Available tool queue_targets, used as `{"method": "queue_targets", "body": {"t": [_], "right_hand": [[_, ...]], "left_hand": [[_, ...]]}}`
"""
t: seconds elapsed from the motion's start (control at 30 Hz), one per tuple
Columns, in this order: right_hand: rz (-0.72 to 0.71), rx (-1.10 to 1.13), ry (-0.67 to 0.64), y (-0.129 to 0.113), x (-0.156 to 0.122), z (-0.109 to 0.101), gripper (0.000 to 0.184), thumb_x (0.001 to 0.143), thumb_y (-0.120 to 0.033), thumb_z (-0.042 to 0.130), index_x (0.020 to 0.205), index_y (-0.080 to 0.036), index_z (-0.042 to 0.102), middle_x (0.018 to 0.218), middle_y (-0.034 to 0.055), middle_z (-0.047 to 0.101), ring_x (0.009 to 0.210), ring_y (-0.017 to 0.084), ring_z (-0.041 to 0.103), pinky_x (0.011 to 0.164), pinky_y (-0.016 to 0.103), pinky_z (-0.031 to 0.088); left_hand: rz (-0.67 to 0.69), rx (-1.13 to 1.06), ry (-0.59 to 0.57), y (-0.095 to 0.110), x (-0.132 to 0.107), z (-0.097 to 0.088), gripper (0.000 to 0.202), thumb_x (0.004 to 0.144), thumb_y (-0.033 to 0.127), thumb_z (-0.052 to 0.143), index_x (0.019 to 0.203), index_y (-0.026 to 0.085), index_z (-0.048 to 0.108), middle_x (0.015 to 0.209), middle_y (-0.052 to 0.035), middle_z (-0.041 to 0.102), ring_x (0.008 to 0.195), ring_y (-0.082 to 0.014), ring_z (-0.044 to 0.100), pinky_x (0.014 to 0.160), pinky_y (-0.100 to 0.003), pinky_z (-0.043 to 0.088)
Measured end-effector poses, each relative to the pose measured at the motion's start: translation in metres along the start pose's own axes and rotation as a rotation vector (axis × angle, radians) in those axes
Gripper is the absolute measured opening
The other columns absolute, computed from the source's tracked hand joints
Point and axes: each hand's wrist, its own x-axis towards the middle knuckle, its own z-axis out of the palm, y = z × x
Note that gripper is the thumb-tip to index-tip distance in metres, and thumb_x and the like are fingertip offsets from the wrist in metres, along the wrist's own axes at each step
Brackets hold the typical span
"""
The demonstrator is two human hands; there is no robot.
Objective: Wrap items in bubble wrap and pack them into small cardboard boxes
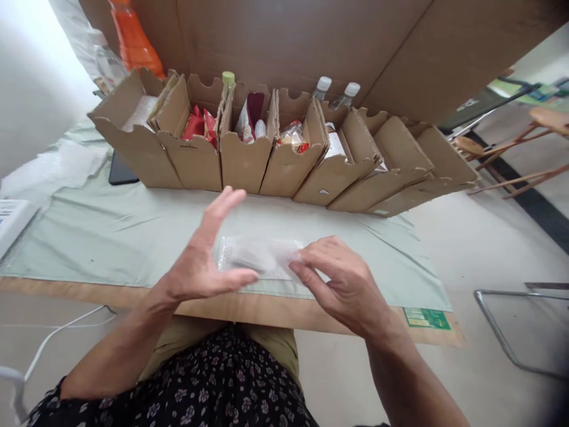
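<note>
A clear bubble-wrap bag point(258, 256) lies flat on the light green cloth in front of me. A whitish shape shows blurred within it, too unclear to name. My right hand point(342, 279) pinches the bag's right end between thumb and fingertips. At the bag's left end, my left hand point(200, 258) is open, thumb and fingers spread wide around that end. Whether its thumb touches the bag I cannot tell.
Behind the bag stands a row of cardboard bins point(246, 163), some holding red packets point(198, 126) and other wrapped goods. Bottles point(349, 95) stand behind them. Left are loose bubble wrap point(57, 169), a dark flat object point(121, 170) and a white box point(15, 222). The wooden table edge point(267, 308) is near me.
</note>
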Motion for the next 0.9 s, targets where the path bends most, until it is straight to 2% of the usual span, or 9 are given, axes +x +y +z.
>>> {"method": "queue_targets", "body": {"t": [0.17, 0.3, 0.37, 0.43, 0.57, 0.63, 0.73, 0.8, 0.9], "right_hand": [[0.145, 0.204, 0.09, 0.0, -0.006, -0.027, 0.015, 0.098, -0.027, 0.064, 0.085, -0.026, 0.073, 0.071, -0.0003, 0.068, 0.067, 0.018, 0.063, 0.065, 0.032, 0.052], [0.474, 0.266, 0.379, 0.028, -0.034, -0.037, 0.016, 0.094, -0.039, 0.07, 0.084, -0.029, 0.076, 0.07, -0.0008, 0.069, 0.059, 0.018, 0.061, 0.054, 0.03, 0.049], [0.59, 0.246, 0.417, 0.051, -0.048, -0.029, 0.022, 0.093, -0.044, 0.069, 0.081, -0.026, 0.075, 0.068, -0.0002, 0.068, 0.058, 0.018, 0.061, 0.052, 0.029, 0.049], [0.619, 0.174, 0.295, 0.076, -0.058, -0.019, 0.028, 0.093, -0.046, 0.066, 0.076, -0.024, 0.073, 0.066, 0.0005, 0.069, 0.059, 0.019, 0.063, 0.054, 0.03, 0.051], [0.525, -0.176, 0.087, 0.115, -0.061, -0.027, 0.029, 0.088, -0.052, 0.065, 0.085, -0.025, 0.075, 0.077, 0.0042, 0.077, 0.062, 0.024, 0.069, 0.056, 0.036, 0.055], [0.448, -0.319, 0.19, 0.122, -0.044, -0.05, 0.029, 0.09, -0.051, 0.066, 0.1, -0.026, 0.076, 0.091, 0.0073, 0.08, 0.075, 0.027, 0.073, 0.061, 0.04, 0.057], [0.31, -0.391, 0.279, 0.126, 0.012, -0.089, 0.024, 0.096, -0.04, 0.061, 0.112, -0.029, 0.075, 0.11, 0.0074, 0.079, 0.098, 0.028, 0.073, 0.079, 0.042, 0.059], [0.252, -0.396, 0.158, 0.135, 0.06, -0.103, 0.027, 0.099, -0.035, 0.053, 0.109, -0.029, 0.077, 0.112, 0.0062, 0.079, 0.105, 0.028, 0.072, 0.091, 0.044, 0.056], [0.246, -0.315, -0.104, 0.164, 0.124, -0.107, 0.026, 0.094, -0.044, 0.061, 0.093, -0.027, 0.08, 0.09, 0.003, 0.08, 0.086, 0.024, 0.074, 0.08, 0.037, 0.058]], "left_hand": [[-0.062, 0.154, -0.424, -0.003, 0.01, 0.017, 0.014, 0.088, 0.028, 0.066, 0.097, 0.024, 0.076, 0.095, -0.0015, 0.077, 0.095, -0.023, 0.07, 0.118, -0.051, 0.037], [-0.295, 0.187, -0.534, -0.026, 0.002, 0.003, 0.016, 0.088, 0.028, 0.059, 0.082, 0.02, 0.072, 0.085, -0.0013, 0.075, 0.082, -0.019, 0.067, 0.078, -0.028, 0.052], [-0.362, 0.178, -0.517, -0.035, -0.001, -0.011, 0.018, 0.088, 0.029, 0.057, 0.087, 0.021, 0.073, 0.087, -0.0007, 0.075, 0.082, -0.0183, 0.068, 0.073, -0.025, 0.051], [-0.358, 0.277, -0.441, -0.045, -0.002, -0.022, 0.023, 0.089, 0.032, 0.056, 0.101, 0.022, 0.074, 0.09, -0.0003, 0.076, 0.078, -0.018, 0.069, 0.07, -0.025, 0.052], [-0.129, 0.769, -0.13, -0.069, -0.001, -0.025, 0.036, 0.092, 0.033, 0.056, 0.124, 0.023, 0.069, 0.099, -0.0052, 0.077, 0.079, -0.0236, 0.069, 0.076, -0.036, 0.055], [0.067, 0.93, -0.023, -0.077, -0.003, -0.012, 0.035, 0.094, 0.029, 0.054, 0.125, 0.022, 0.069, 0.114, -0.0111, 0.076, 0.103, -0.0309, 0.07, 0.092, -0.045, 0.054], [0.283, 0.973, -0.113, -0.084, -0.014, 0.019, 0.037, 0.095, 0.022, 0.054, 0.13, 0.024, 0.067, 0.139, -0.0138, 0.067, 0.132, -0.0346, 0.059, 0.11, -0.052, 0.046], [0.333, 0.969, -0.232, -0.087, -0.025, 0.041, 0.042, 0.093, 0.022, 0.058, 0.134, 0.026, 0.065, 0.15, -0.0121, 0.061, 0.141, -0.0349, 0.053, 0.117, -0.053, 0.039], [0.334, 0.971, -0.33, -0.095, -0.039, 0.058, 0.049, 0.091, 0.028, 0.065, 0.14, 0.026, 0.062, 0.154, -0.0119, 0.058, 0.143, -0.0357, 0.05, 0.124, -0.058, 0.031]]}}
